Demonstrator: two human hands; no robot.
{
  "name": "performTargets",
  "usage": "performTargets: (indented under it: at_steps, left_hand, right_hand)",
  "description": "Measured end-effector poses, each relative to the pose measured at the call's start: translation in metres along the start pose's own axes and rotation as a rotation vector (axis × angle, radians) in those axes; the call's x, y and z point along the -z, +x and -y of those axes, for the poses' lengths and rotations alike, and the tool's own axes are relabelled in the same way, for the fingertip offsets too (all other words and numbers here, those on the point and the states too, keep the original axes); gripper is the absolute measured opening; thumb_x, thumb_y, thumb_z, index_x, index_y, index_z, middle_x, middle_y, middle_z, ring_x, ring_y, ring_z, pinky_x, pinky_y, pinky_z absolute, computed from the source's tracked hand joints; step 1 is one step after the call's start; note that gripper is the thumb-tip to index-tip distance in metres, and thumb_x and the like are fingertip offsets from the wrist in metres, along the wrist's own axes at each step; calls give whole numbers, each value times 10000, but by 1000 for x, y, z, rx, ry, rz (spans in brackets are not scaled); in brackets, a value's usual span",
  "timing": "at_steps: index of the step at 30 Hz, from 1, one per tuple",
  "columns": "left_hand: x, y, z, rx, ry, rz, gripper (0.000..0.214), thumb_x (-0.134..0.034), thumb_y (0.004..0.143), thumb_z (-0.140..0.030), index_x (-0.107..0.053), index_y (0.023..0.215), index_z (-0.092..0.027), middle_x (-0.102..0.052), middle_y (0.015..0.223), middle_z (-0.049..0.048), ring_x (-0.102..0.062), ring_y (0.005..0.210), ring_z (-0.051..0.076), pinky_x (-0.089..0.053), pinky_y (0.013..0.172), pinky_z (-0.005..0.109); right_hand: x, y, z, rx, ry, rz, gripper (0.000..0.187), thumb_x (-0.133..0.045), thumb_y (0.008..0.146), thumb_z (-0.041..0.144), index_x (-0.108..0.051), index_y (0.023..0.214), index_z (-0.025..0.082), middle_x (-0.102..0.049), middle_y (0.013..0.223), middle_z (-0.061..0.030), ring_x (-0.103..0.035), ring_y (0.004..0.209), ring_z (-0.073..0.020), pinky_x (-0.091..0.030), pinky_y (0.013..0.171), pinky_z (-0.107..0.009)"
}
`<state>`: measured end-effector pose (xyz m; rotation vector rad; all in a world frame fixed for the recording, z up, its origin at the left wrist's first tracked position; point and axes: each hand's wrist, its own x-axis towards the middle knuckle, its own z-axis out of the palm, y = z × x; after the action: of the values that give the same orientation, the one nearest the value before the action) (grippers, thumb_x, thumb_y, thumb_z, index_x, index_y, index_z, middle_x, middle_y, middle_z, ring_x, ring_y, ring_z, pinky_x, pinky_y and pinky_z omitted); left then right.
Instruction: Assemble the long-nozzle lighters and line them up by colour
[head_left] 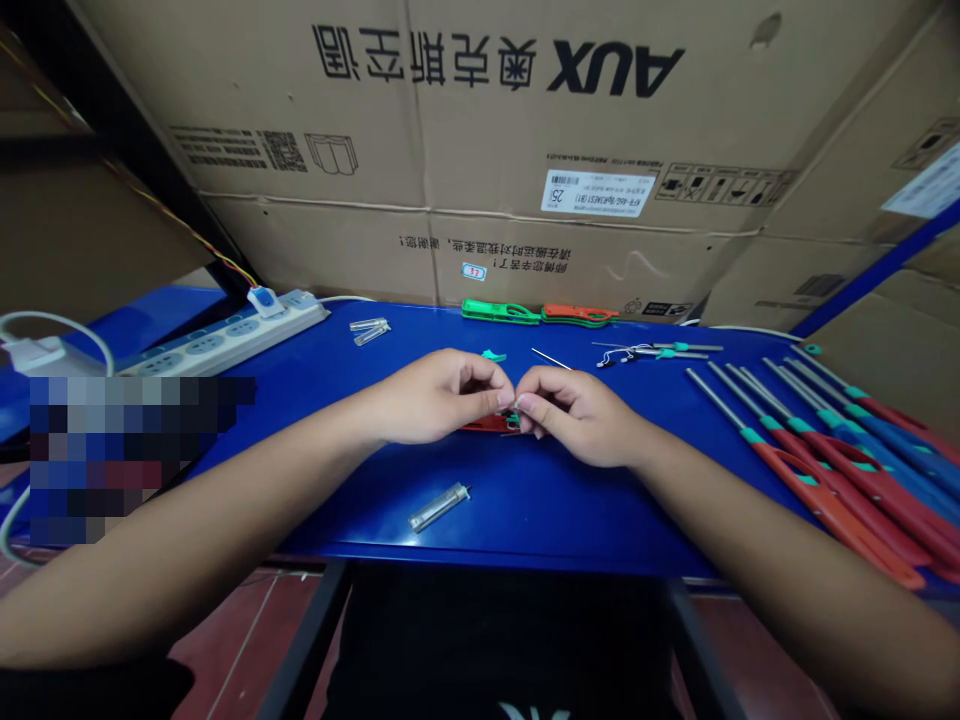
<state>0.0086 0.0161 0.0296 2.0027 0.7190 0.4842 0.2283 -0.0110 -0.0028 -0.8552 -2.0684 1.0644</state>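
Observation:
My left hand [442, 395] and my right hand [585, 415] meet over the middle of the blue table [360, 480], fingertips pinched close together. Whatever small piece sits between them is too tiny and covered to name. Just under the fingers lies a red lighter shell [484, 425], partly hidden, with a bit of teal showing by the right fingers. A small teal part [493, 356] lies behind my left hand. Nearer to me rests a clear fuel tank [440, 508], and a thin metal rod [551, 358] lies beyond my right hand.
Long-nosed lighters [817, 470] line the right side. Metal tubes with wires [660, 352] lie behind them. Green shells [500, 312] and orange shells [577, 315] rest against the cardboard [360, 190]. Two clear tanks [370, 331] and a power strip [225, 340] are at left.

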Motion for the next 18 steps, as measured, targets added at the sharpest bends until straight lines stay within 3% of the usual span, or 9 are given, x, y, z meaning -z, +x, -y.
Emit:
performTargets:
  at_steps: [2, 5, 8, 10, 13, 18]
  left_hand:
    - [4, -6, -3, 17, 223, 52, 412, -574, 921, -545, -681, 821, -160, -699, 756, 21, -601, 671, 131, -428, 634, 249]
    - [6, -17, -5, 105, 611, 302, 464, -715, 770, -644, -698, 695, -187, -657, 619, 18, -535, 545, 136, -338, 528, 263]
    - [1, -23, -3, 130, 819, 397, 398, -844, 638, -576, -691, 608, -210, -617, 536, 10, -485, 479, 143, -252, 466, 278]
    - [-3, -24, 0, 65, 792, 393, 270, -851, 673, -436, -700, 618, -220, -621, 539, -8, -496, 471, 136, -254, 457, 276]
    - [-5, -20, 1, -99, 625, 328, 116, -761, 803, -328, -742, 762, -221, -705, 687, -10, -608, 587, 125, -383, 541, 247]
    - [-4, -14, 3, -241, 598, -14, 225, -639, 938, -375, -745, 1017, -193, -756, 913, 43, -690, 819, 160, -487, 747, 263]
  right_hand:
    - [4, 0, 2, 45, -124, -52, 171, -525, 969, 293, -572, 842, 189, -623, 727, 4, -548, 636, -111, -441, 612, -247]
    - [12, -1, 3, 64, -309, -150, 173, -495, 947, 246, -514, 780, 207, -563, 675, 24, -489, 609, -111, -386, 587, -248]
    - [20, -1, -1, 35, -378, -185, 205, -437, 948, 234, -445, 743, 223, -512, 637, 37, -436, 579, -113, -343, 558, -250]
    - [21, -1, -4, 19, -401, -191, 198, -440, 936, 233, -444, 738, 224, -518, 638, 35, -434, 581, -115, -336, 556, -249]
    - [16, -2, -6, 22, -419, -179, 147, -491, 911, 234, -503, 765, 215, -558, 654, 30, -473, 588, -114, -361, 569, -244]
    - [5, -6, -1, 183, -515, -92, 99, -542, 890, 216, -617, 826, 201, -643, 702, 7, -543, 609, -116, -404, 614, -250]
